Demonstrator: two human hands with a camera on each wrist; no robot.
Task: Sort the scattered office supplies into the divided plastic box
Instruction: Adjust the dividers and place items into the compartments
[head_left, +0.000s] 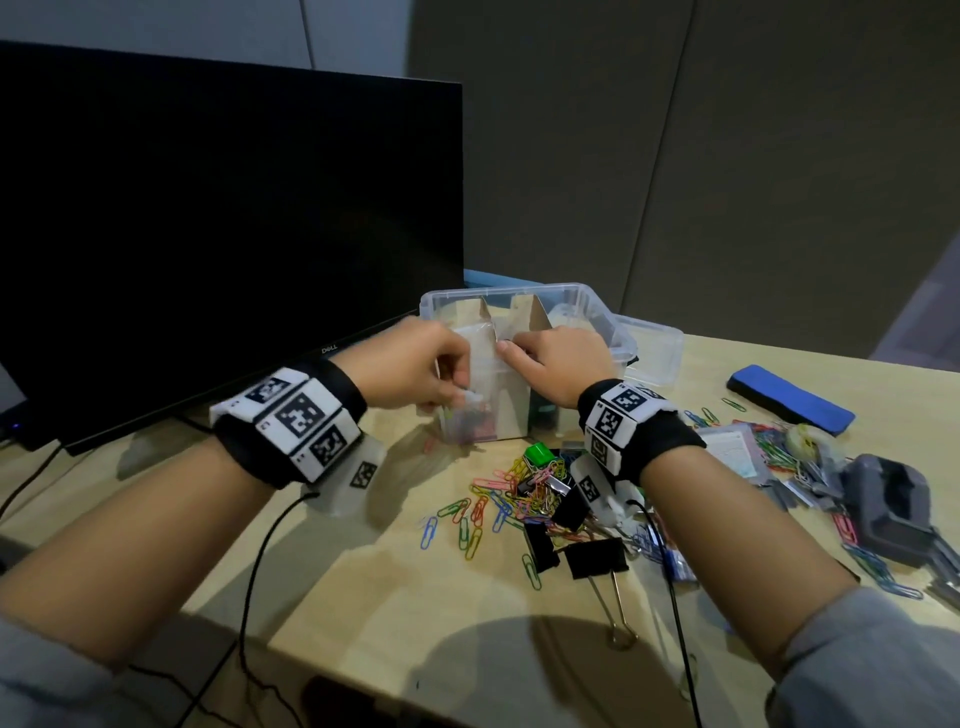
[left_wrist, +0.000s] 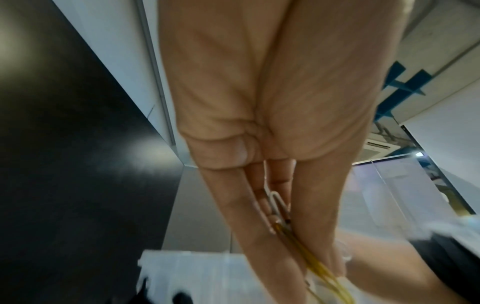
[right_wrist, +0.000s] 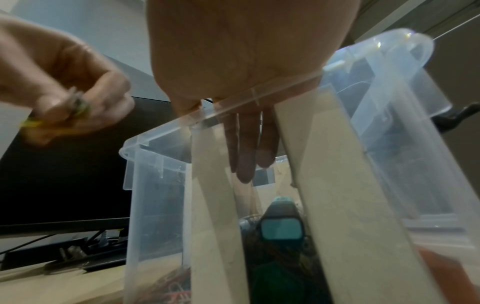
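The clear divided box (head_left: 587, 304) stands at the back of the desk, split by cardboard dividers (head_left: 511, 410). My left hand (head_left: 460, 397) hovers over its left compartment, pinching a few paper clips (left_wrist: 279, 203), white and yellow, between thumb and fingers. Coloured clips (head_left: 467, 421) lie in that compartment. My right hand (head_left: 550, 358) rests on the front rim, its straight fingers (right_wrist: 246, 162) reaching down into the middle compartment above a black and teal object (right_wrist: 281, 226). Loose paper clips (head_left: 498, 499) and black binder clips (head_left: 595, 556) lie in front of the box.
A dark monitor (head_left: 208, 234) stands close on the left. The box lid (head_left: 652, 348) sits behind the right hand. To the right lie a blue eraser (head_left: 789, 397), a tape roll (head_left: 805, 439), a grey stapler (head_left: 891, 506) and more clips. Cables run off the desk's front-left edge.
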